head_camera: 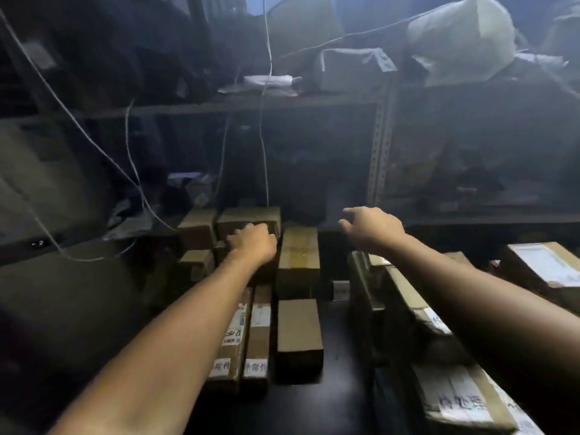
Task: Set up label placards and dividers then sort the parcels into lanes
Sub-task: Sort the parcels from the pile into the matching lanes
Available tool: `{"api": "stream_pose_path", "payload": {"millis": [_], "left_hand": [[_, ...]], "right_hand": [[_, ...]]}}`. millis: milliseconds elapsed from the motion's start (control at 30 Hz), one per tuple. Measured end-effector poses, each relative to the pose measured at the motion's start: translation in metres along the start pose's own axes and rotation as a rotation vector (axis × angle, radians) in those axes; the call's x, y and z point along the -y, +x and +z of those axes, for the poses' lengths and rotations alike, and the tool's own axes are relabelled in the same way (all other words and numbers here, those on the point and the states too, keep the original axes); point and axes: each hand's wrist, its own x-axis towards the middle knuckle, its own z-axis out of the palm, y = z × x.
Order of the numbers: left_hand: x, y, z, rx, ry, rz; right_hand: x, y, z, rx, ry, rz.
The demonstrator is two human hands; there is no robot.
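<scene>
Fingers [251,229] of my left hand [252,244] curl over the near top edge of the rear carton [248,216] and grip it. My right hand [375,229] hovers with thumb and fingers loosely apart, holding nothing.

I take the plain long box [298,334] as my marker. It lies on a dark tabletop [342,403] that backs onto a grey metal rack with a perforated upright [380,152]. The room is dim and bluish.

The rear carton sits beyond the marker and a little to its left. The right hand hangs beyond it and to its right. Just beyond the marker and in line with it lies a taped box [298,255]. Just left of the marker lie two narrow labelled parcels [259,328] side by side, and my left forearm crosses the outer one. Further beyond on the left, beside the rear carton, stand two small cartons [197,227]. To the marker's right, across a bare strip of tabletop, a small white card [341,290] stands upright. Past it comes a row of labelled parcels [417,306]. White cables [265,136] hang down behind the rear carton, and a white bag [461,36] lies on the top shelf, far beyond and to the right.

My right forearm covers part of the right-hand row, and the frame's lower edge cuts off its nearest parcel. Label print and the card's face are too blurred to read. What the rack's lower shelves hold is lost in shadow.
</scene>
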Motion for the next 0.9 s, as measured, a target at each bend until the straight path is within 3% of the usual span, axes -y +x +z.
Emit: {"api": "stream_pose_path", "payload": {"millis": [167,300,367,533,900], "left_hand": [[0.033,0.009,0.033,0.071,-0.046,0.021],[0.039,0.002,0.078,0.172,-0.038,0.055],[0.042,-0.002,0.110,0.259,-0.145,0.037],[0.044,-0.009,0.175,0.459,-0.539,-0.147],[0.041,-0.016,0.238,0.628,-0.898,-0.501]], "right_hand": [[0.047,0.000,0.053,0.087,0.072,-0.010],[0.049,-0.003,0.105,0.213,0.118,0.112],[0.044,-0.006,0.129,0.245,0.135,0.150],[0.029,-0.011,0.186,0.373,0.268,0.245],[0.010,-0.039,0.261,0.448,0.785,0.708]]}}
